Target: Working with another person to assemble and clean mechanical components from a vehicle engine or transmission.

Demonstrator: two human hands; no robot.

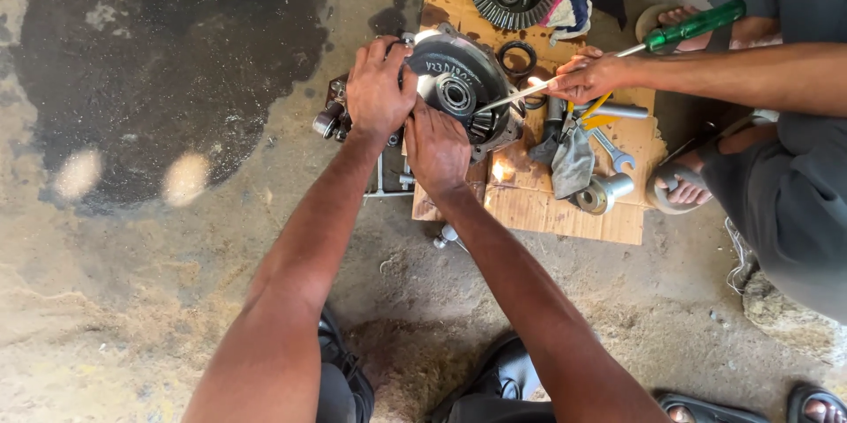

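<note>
Fingers of our left hand (378,88) and right hand (436,148) press flat on the differential housing (459,92), gripping its rim, at the cardboard sheet's (565,211) left edge on the floor. We judge it heavy, rigid, greasy; hold by the casing edges. A co-worker's hand (589,77) pokes in a screwdriver (670,35). Underside and our fingertips hidden.
</note>
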